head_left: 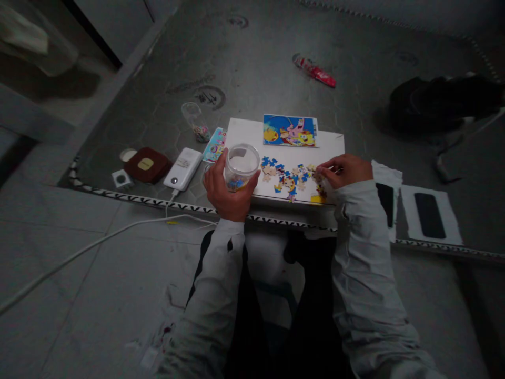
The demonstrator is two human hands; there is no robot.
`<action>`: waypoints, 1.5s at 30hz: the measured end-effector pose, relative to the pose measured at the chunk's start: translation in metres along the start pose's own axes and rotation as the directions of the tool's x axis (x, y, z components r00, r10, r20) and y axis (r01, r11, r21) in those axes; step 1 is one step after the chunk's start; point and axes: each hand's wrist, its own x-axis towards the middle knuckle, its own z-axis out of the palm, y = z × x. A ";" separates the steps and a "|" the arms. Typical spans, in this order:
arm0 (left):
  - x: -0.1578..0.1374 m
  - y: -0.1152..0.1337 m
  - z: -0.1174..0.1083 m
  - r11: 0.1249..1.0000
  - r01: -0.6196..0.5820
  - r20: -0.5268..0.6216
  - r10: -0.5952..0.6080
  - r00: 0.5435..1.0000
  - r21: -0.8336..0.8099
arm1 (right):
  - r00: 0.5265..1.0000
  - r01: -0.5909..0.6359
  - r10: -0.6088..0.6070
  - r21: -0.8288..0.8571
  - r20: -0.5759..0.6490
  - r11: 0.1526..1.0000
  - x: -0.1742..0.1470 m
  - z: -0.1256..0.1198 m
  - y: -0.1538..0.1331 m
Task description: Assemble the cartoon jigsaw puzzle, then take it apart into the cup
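Note:
My left hand (228, 190) is wrapped around a clear plastic jar (242, 160), which stands upright at the left side of a white box (244, 131). Some colourful pieces show through the jar's lower wall. Loose jigsaw puzzle pieces (290, 176), blue, yellow and plain tan, lie scattered on the box top. Over the right end of these pieces, my right hand (347, 171) has its fingertips pinched together; what they hold, if anything, is too small to make out. Behind the pieces lies a cartoon picture card (290, 130).
Left of the box are a second picture card (215, 145), a white power bank (183, 168) with a cable, a brown case (147, 164) and a clear container (196, 123). Dark flat rectangles on white sheets (450, 210) lie right. A red packet (315, 71) lies farther back.

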 end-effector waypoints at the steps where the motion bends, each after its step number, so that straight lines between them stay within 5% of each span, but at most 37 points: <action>1: 0.000 0.000 0.000 1.000 -0.005 -0.002 0.005 1.000 -0.004 | 1.000 -0.009 0.009 0.001 -0.025 1.000 0.000 0.000 -0.002; 9: 0.000 0.006 -0.001 0.991 0.088 0.043 -0.084 0.996 -0.098 | 0.982 -0.068 0.067 -0.003 -0.176 0.998 -0.017 -0.018 -0.026; 14: 0.003 0.014 -0.013 0.992 0.072 0.112 -0.061 0.992 -0.103 | 0.967 0.219 -0.198 0.129 -0.159 0.967 -0.036 -0.017 -0.050; 19: 0.005 0.040 -0.032 0.964 -0.109 0.332 0.188 0.924 -0.244 | 0.910 0.414 -0.390 0.315 -0.139 0.854 -0.055 -0.011 -0.079; 26: -0.005 0.069 -0.038 0.914 -0.095 0.431 0.275 0.859 -0.394 | 0.891 0.453 -0.374 0.451 -0.257 0.769 -0.078 -0.008 -0.086; 31: -0.020 0.078 -0.041 0.881 -0.089 0.489 0.340 0.803 -0.465 | 0.930 0.356 -0.245 0.508 -0.273 0.785 -0.093 -0.004 -0.072; 34: -0.045 0.075 -0.061 0.928 0.018 0.507 0.186 0.842 -0.371 | 0.943 0.266 -0.111 0.512 -0.314 0.817 -0.105 -0.003 -0.055; 35: -0.058 0.072 -0.069 0.961 0.035 0.560 0.130 0.818 -0.274 | 0.942 0.234 -0.060 0.517 -0.332 0.823 -0.109 -0.002 -0.050; 37: -0.088 0.065 -0.084 0.987 -0.031 0.790 0.145 0.595 -0.157 | 0.924 0.190 0.031 0.527 -0.381 0.829 -0.117 0.001 -0.040; 40: -0.142 0.054 -0.091 0.976 -0.109 0.952 0.207 0.227 -0.186 | 0.880 0.165 0.102 0.501 -0.463 0.849 -0.124 0.008 -0.027; 43: -0.198 0.040 -0.078 0.969 -0.133 0.965 0.184 -0.184 -0.210 | 0.816 0.112 0.193 0.477 -0.545 0.872 -0.125 0.018 -0.007; 45: -0.230 0.027 -0.067 0.974 -0.134 0.929 0.126 -0.349 -0.182 | 0.770 0.000 0.319 0.500 -0.553 0.866 -0.123 0.028 0.015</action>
